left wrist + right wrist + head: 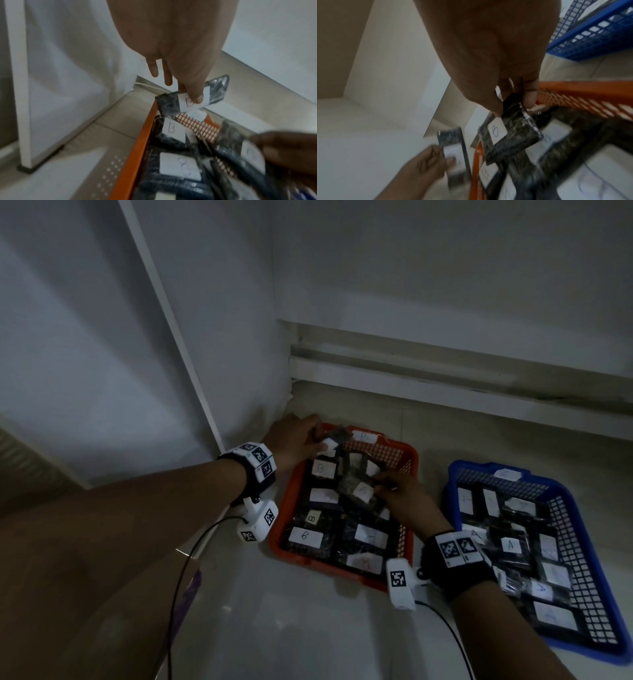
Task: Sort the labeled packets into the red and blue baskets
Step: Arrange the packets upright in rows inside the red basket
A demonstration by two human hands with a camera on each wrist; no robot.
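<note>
The red basket [409,455] on the floor holds several dark packets with white B labels. Over its far left corner my left hand [298,440] pinches a dark B packet [188,100] by the label, thumb on top. My right hand [404,494] pinches another B packet [508,136] by its top edge above the basket's middle; that packet [356,489] hangs tilted. The blue basket [579,546] to the right holds several packets labelled A.
A white cabinet panel [171,313] and wall corner stand just left of the red basket. A low ledge [445,378] runs behind both baskets. Black cables [191,553] trail from the wrist cameras over the pale floor.
</note>
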